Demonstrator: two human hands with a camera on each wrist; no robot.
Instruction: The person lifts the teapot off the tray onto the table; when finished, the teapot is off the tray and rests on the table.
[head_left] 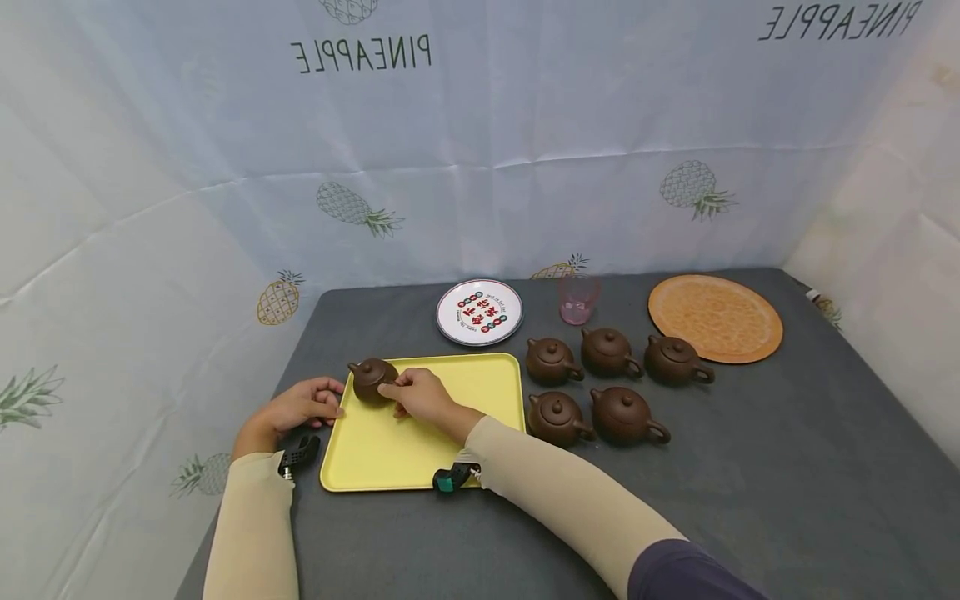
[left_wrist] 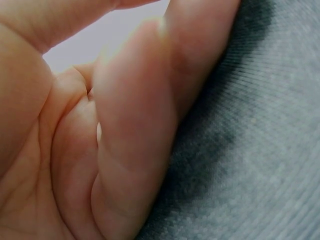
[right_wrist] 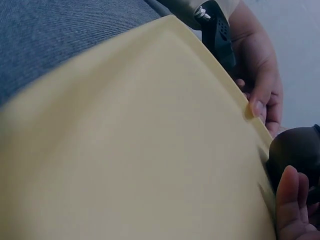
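Observation:
A brown teapot [head_left: 371, 377] is at the far left corner of a yellow tray [head_left: 397, 454]; whether its base touches the tray I cannot tell. My right hand [head_left: 429, 397] pinches the teapot's handle side, spout pointing left. In the right wrist view the dark teapot [right_wrist: 295, 150] shows beside the right fingers [right_wrist: 287, 200]. At the tray's left rim, my left hand [head_left: 302, 405] holds the edge, thumb on the rim and the other fingers outside it. The left wrist view has its curled fingers [left_wrist: 132, 130] close above the grey cloth.
Several more brown teapots [head_left: 627, 417] stand in two rows right of the tray. Behind them are a pink glass [head_left: 578, 302] and a round orange-brown mat [head_left: 716, 321]. A white plate [head_left: 480, 312] with red writing lies behind the tray. Patterned cloth [head_left: 495, 108] hangs around the grey table [head_left: 750, 500].

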